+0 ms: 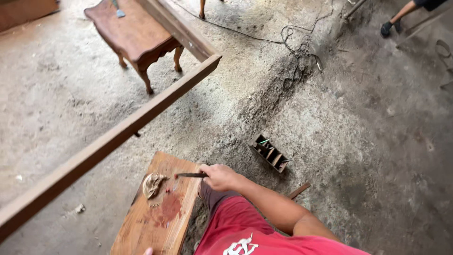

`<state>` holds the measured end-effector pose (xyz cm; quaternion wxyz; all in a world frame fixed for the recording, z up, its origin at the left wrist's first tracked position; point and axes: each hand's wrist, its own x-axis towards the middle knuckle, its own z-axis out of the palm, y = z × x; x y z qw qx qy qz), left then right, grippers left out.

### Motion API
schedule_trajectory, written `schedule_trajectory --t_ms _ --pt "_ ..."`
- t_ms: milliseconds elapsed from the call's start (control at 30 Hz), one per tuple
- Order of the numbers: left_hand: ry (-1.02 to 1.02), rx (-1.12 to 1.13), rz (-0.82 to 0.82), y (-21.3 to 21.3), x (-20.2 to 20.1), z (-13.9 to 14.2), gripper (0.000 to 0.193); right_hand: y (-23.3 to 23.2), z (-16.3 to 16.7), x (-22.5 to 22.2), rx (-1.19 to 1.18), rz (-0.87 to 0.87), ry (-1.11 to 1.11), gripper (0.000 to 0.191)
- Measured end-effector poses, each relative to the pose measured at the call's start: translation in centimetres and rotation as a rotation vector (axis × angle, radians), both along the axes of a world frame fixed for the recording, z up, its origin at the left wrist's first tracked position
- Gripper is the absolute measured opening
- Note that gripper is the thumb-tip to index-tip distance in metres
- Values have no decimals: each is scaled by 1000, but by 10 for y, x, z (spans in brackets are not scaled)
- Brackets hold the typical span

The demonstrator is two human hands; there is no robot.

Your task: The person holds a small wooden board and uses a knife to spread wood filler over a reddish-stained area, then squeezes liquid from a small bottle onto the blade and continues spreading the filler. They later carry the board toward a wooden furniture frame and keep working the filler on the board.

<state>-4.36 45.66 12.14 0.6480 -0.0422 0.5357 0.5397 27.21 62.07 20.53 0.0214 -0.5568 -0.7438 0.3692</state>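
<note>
Right hand (219, 176) closed in a fist around the handle of a dark chisel (191, 175). Lying level, long axis left-right, tip pointing left toward a carved wood piece (153, 184) on the reddish-stained board (155, 222). Left hand (148, 251) barely seen at board's lower edge, grip unclear

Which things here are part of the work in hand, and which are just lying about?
In use:
- right hand
- dark slim hand tool
- small carved wooden piece
- reddish-stained wooden board

Lying about:
- brown wooden side table
- compartmented wooden tool box
- black cable
</note>
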Motion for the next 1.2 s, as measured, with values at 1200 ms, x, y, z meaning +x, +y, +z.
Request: schedule_trajectory --t_ms 1200 --pt "-177 228 -215 354 -137 181 66 244 240 -127 538 -363 160 33"
